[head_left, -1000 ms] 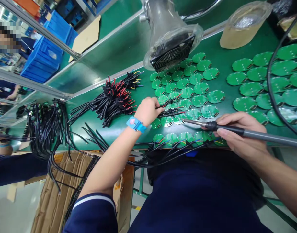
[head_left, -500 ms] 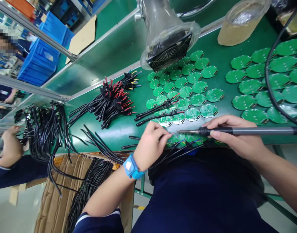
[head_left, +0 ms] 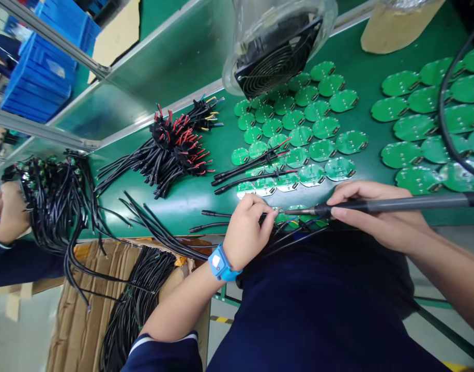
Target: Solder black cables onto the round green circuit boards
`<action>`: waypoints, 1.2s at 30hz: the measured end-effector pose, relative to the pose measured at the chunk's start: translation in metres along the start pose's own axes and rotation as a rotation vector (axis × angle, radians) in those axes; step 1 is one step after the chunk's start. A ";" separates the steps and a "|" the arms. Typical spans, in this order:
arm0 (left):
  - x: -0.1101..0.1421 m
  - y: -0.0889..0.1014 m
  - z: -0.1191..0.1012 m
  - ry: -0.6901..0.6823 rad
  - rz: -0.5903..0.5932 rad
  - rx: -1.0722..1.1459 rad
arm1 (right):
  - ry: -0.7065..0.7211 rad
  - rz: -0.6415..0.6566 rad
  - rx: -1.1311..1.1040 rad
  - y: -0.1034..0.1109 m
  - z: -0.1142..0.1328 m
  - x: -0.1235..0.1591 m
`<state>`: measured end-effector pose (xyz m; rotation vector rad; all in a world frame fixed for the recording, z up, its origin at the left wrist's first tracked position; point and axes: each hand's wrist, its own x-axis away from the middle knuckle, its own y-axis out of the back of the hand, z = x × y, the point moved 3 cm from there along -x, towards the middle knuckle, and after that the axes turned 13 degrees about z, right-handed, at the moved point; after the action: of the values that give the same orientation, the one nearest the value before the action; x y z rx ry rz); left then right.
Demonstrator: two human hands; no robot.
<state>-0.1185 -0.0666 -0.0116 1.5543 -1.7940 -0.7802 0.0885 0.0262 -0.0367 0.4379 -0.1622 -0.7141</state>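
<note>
My right hand (head_left: 370, 209) is wrapped round a grey and black soldering iron (head_left: 407, 203), whose metal tip points left over the nearest row of round green circuit boards (head_left: 294, 211). My left hand (head_left: 250, 222), with a blue watch on its wrist, is closed in a pinch just left of the iron's tip. Between those fingertips is the end of a thin wire, mostly hidden. Black cables (head_left: 294, 242) with coloured wire ends lie over the front boards below both hands. Two black cables with red ends (head_left: 256, 175) rest across the boards behind my left hand.
A fan in a clear hood (head_left: 279, 57) hangs over the boards. More boards (head_left: 418, 178) lie right, under a looping black cord (head_left: 442, 103). Cable bundles (head_left: 170, 150) lie left. A co-worker's hand (head_left: 14, 212) is at the far left, near a cardboard box (head_left: 77, 310).
The view has shifted slightly, moving the bench items. My left fingertips and the iron's tip stay close together. The co-worker's hand has moved nearer the left cable pile.
</note>
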 end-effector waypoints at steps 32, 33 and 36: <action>0.001 0.000 0.001 -0.120 0.098 -0.089 | -0.041 -0.016 -0.196 0.002 -0.009 0.005; 0.001 0.001 0.001 -0.126 0.117 -0.093 | -0.045 -0.005 -0.184 0.002 -0.009 0.005; 0.000 0.002 0.001 -0.123 0.117 -0.084 | -0.039 0.020 -0.131 0.002 -0.009 0.004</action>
<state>-0.1206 -0.0659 -0.0108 1.3609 -1.8959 -0.8993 0.0952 0.0274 -0.0439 0.2966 -0.1557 -0.7092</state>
